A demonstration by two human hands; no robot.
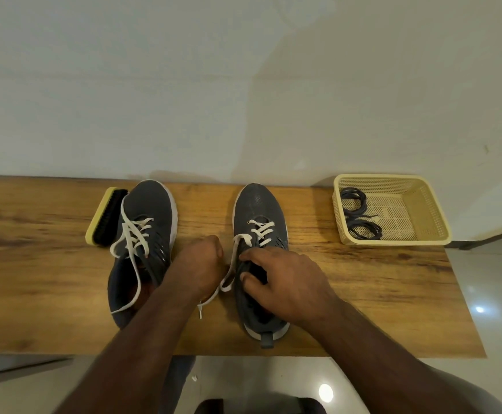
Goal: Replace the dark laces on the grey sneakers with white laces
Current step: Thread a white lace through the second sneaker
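Your right hand (pixel 285 282) steadies the right sneaker (pixel 260 258) on the counter (pixel 363 294), fingers (pixel 254 282) curled into its collar, while your left hand (pixel 200 264) looks closed on the white lace (pixel 232 264). You're on the upper eyelets; next, feed that end through. Beyond, the left sneaker (pixel 145 249) looks laced, dark laces (pixel 358 213) in the basket (pixel 423 210).

Two grey sneakers stand on one wooden table (pixel 378 282), the left sneaker (pixel 146 234) and the right sneaker (pixel 260 216) side by side, toes toward the wall. Each carries one white lace, so two in all: the left white lace (pixel 134 234) and the right white lace (pixel 261 230). One brush (pixel 106 216) lies just left of the left sneaker, touching it. One cream basket (pixel 423 216) sits to the right of the right sneaker, well apart, and holds two coiled dark laces: the farther coil (pixel 353 200) and the nearer coil (pixel 364 230). Two hands are in view: the left hand (pixel 200 264) and the right hand (pixel 285 279).
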